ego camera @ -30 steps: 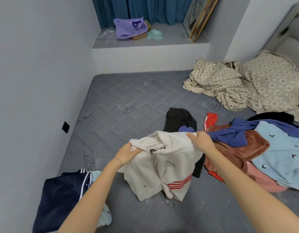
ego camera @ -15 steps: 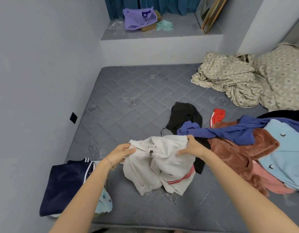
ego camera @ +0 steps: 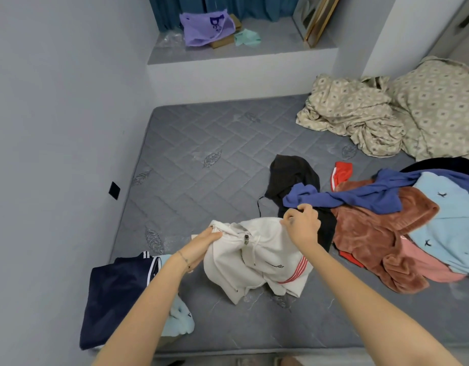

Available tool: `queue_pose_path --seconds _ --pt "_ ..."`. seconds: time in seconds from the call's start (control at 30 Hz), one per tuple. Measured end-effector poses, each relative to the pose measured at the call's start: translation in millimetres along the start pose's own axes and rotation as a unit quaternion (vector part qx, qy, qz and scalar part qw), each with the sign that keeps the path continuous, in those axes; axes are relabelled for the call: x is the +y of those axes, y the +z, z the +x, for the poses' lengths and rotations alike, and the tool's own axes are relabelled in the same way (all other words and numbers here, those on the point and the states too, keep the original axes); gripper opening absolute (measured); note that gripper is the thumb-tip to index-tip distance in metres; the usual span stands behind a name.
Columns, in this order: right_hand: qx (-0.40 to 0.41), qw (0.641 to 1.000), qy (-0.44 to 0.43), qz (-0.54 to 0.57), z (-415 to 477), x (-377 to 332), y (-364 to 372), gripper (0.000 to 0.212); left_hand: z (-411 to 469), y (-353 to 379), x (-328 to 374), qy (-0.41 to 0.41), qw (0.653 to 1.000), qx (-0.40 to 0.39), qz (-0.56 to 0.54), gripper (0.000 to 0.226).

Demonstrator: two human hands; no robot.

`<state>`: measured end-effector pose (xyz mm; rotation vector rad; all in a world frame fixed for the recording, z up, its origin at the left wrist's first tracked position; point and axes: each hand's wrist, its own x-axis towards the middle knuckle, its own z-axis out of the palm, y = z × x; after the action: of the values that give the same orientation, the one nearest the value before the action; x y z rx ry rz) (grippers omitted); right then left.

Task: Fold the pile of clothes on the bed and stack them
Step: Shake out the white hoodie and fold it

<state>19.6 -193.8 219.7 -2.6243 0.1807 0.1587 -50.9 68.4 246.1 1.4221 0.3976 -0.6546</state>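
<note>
So we've got the white hoodie (ego camera: 257,257) bunched up near the front edge of the bed (ego camera: 201,165), both hands pinching its top edge — left hand (ego camera: 201,245) closed on one corner by the collar, right hand (ego camera: 300,224) gripping the other side, fingers curled tight on the fabric. It's lifted a bit at the top and crumpled below, red stripes showing low on its right side.

Our take on doing this step well: pull the two grips apart so the top edge goes taut, give it a shake, then lay it flat on the open grey stretch of the bed toward the left edge — plenty of room there. Sort the drawstring and zipper pull before folding, or they'll lump up.

The unfolded pile (ego camera: 386,220) sits just beside it toward the right edge; watch that the blue sleeve (ego camera: 333,198) near our right hand doesn't get dragged along. The navy folded piece (ego camera: 117,294) at the front-left corner looks like where the stack goes.
</note>
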Motion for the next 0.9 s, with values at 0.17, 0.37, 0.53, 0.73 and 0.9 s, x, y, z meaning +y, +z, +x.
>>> queue_pose_path --seconds 0.17,0.37,0.53,0.73,0.9 --pt "-0.004 0.983 -0.019 0.184 -8.9 -38.2 -18.3 0.027 -4.9 -13.4 3.6 0.023 0.999 0.0 -0.031 0.034" --pt "0.083 0.961 0.021 0.262 -25.3 -51.7 -45.4 0.027 -17.3 -28.4 23.5 0.08 0.989 -0.025 -0.12 0.035" --pt "0.148 0.96 -0.023 0.235 -31.8 -66.6 -84.9 0.013 -37.4 -23.2 59.2 0.126 0.975 -0.08 -0.164 0.047" --pt "0.179 0.942 -0.007 0.284 -39.7 -69.3 -127.5 0.01 -69.4 -38.4 95.8 0.23 0.972 -0.009 0.05 0.026" --pt "0.155 0.945 -0.015 0.287 -52.1 -67.2 -159.1 0.013 -91.0 -32.3 118.9 0.34 0.899 0.092 0.26 0.021"
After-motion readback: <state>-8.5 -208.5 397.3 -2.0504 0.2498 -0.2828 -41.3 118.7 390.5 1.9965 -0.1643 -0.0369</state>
